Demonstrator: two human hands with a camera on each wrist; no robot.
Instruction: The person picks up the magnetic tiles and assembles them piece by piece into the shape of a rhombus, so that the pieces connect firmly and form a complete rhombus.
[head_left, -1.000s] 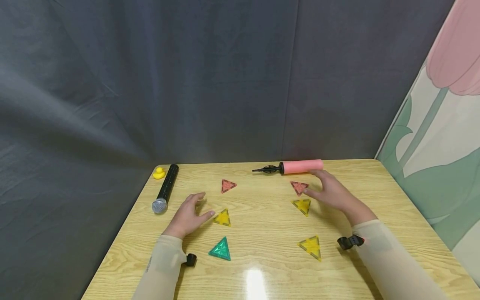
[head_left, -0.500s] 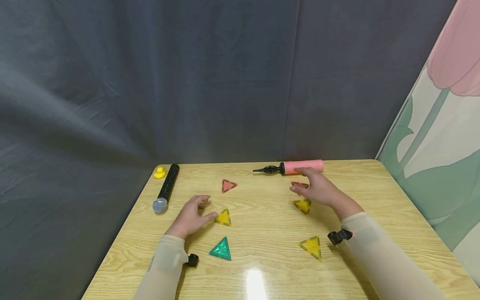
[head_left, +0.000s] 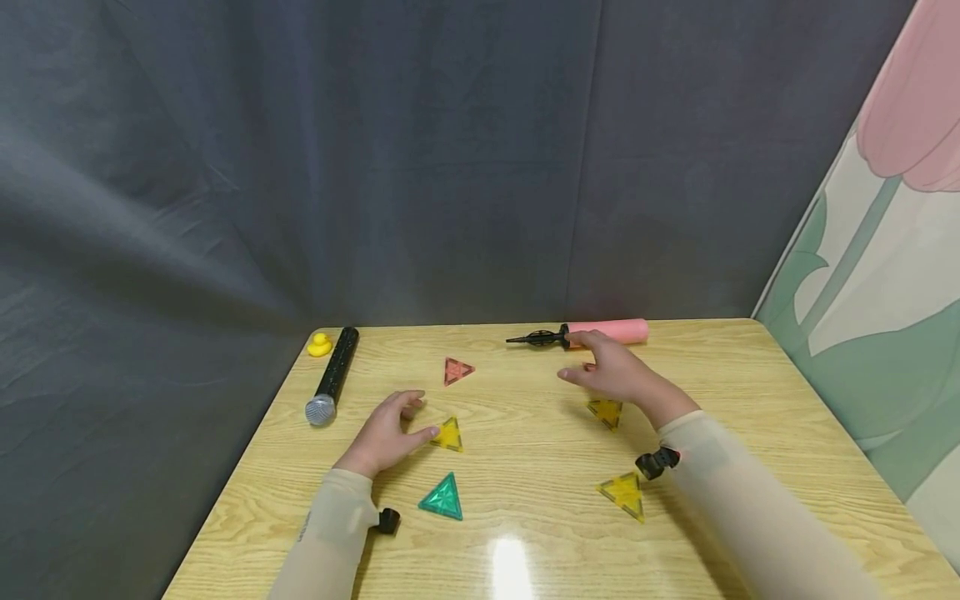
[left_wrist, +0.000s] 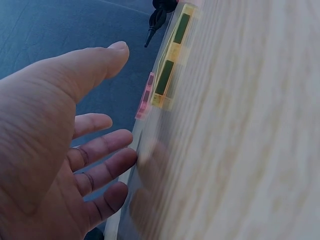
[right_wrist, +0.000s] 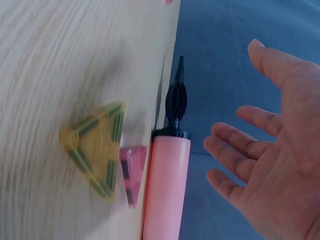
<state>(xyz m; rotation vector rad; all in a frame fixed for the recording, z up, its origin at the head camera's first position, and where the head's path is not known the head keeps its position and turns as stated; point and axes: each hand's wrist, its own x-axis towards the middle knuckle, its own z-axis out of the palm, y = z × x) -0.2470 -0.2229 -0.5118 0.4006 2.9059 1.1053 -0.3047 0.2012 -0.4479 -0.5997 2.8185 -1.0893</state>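
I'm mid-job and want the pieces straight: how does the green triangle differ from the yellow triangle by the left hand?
The green triangle looks shiny and green throughout; the yellow triangle has dark strips along its edges. In the head view, the left hand overlaps part of the yellow triangle, while the green triangle shows whole and sits lower. Both are three-sided and lie on the table.

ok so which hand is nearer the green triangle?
Left. The left hand is just beyond the green triangle and to its left, not touching it. The right hand is farther off, well to its right and near the pink pump.
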